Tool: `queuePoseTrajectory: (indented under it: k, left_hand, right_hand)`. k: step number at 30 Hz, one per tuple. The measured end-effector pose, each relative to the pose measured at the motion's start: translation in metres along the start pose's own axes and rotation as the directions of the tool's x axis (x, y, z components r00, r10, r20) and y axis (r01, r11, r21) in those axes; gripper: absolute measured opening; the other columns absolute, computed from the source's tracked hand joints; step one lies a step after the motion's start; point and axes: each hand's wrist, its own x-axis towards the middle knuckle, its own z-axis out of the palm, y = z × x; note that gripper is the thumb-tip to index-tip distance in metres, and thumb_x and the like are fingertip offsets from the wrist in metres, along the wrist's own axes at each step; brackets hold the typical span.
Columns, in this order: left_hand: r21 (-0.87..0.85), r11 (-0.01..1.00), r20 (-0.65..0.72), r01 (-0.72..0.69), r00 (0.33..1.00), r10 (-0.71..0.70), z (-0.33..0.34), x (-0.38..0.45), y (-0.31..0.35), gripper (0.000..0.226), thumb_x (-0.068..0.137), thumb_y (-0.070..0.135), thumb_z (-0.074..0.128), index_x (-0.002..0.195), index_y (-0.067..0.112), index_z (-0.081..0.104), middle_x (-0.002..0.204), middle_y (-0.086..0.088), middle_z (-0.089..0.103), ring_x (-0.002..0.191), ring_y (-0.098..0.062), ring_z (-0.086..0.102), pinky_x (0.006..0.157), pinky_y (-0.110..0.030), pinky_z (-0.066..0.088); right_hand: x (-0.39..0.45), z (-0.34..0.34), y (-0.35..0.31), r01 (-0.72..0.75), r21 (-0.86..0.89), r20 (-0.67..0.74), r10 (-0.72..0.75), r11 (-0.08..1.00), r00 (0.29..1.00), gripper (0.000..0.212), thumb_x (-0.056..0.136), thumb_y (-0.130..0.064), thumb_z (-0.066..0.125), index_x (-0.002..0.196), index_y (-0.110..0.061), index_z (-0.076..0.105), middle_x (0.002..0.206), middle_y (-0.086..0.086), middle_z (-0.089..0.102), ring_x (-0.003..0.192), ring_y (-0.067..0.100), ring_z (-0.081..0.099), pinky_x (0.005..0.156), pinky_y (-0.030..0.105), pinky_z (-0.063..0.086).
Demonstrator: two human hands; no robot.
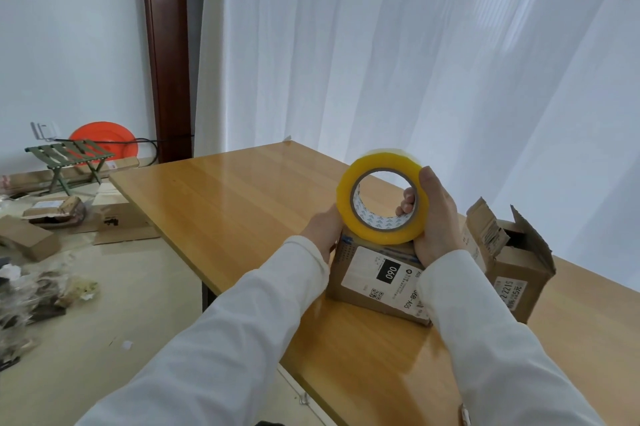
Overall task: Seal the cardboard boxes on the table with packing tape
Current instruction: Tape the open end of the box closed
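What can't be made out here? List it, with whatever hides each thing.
Head view only:
- Left hand: fingers hidden behind the tape roll, so its hold is unclear.
- Closed box: top seam covered by the roll and the right hand.
- Open box: inside hidden by its raised flaps.
- Label print: too small to read in full.
- Free end of the tape: not visible.

Two boxes on the worktop (pixel 242 190), tape roll above the nearer one.

The closed box (pixel 375 282) sits near the worktop's right part; the open box (pixel 509 263) stands just right of it. The tape roll (pixel 382 197) stands on edge on the closed box's far end, left hand (pixel 323 228) at its left, right hand (pixel 434 218) at its right. Left of the worktop, more boxes (pixel 31 238) lie on the floor (pixel 138 287), a folding stool (pixel 71 159) beyond them.
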Motion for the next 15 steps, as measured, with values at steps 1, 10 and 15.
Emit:
queuePoseTrajectory:
  k: [1, 10, 15]
  left_hand:
    - [-0.041, 0.997, 0.032, 0.061, 0.998, -0.059, 0.003, 0.002, -0.004, 0.043, 0.093, 0.049, 0.048, 0.107, 0.01, 0.059, 0.102, -0.012, 0.064, 0.101, -0.029, 0.06, 0.099, -0.043, 0.046]
    - [0.278, 0.96, 0.1, -0.027, 0.995, -0.001, -0.008, 0.0, -0.001, 0.027, 0.104, 0.031, 0.029, 0.105, 0.009, 0.044, 0.131, -0.018, 0.053, 0.11, -0.03, 0.05, 0.087, -0.037, 0.037]
    - [0.452, 0.889, 0.183, -0.073, 0.983, -0.013, -0.008, 0.0, 0.009, 0.037, 0.103, 0.015, 0.028, 0.123, -0.008, 0.05, 0.127, -0.027, 0.054, 0.116, -0.04, 0.051, 0.102, -0.045, 0.041]
  right_hand:
    - [0.0, 0.0, 0.0, 0.001, -0.013, -0.007, -0.002, 1.0, 1.0, 0.042, 0.062, -0.053, 0.069, 0.081, -0.017, 0.058, 0.055, -0.003, 0.054, 0.047, 0.012, 0.048, 0.054, 0.027, 0.045]
    - [0.002, 0.002, 0.004, 0.101, -0.154, 0.001, -0.102, 0.983, 0.995, 0.038, 0.072, -0.053, 0.062, 0.08, -0.017, 0.055, 0.053, -0.004, 0.05, 0.046, 0.013, 0.046, 0.055, 0.029, 0.045]
    - [0.005, 0.002, -0.008, 0.217, -0.327, 0.101, -0.194, 0.92, 0.976, 0.041, 0.073, -0.055, 0.06, 0.074, -0.015, 0.049, 0.048, -0.005, 0.048, 0.045, 0.013, 0.044, 0.055, 0.03, 0.044]
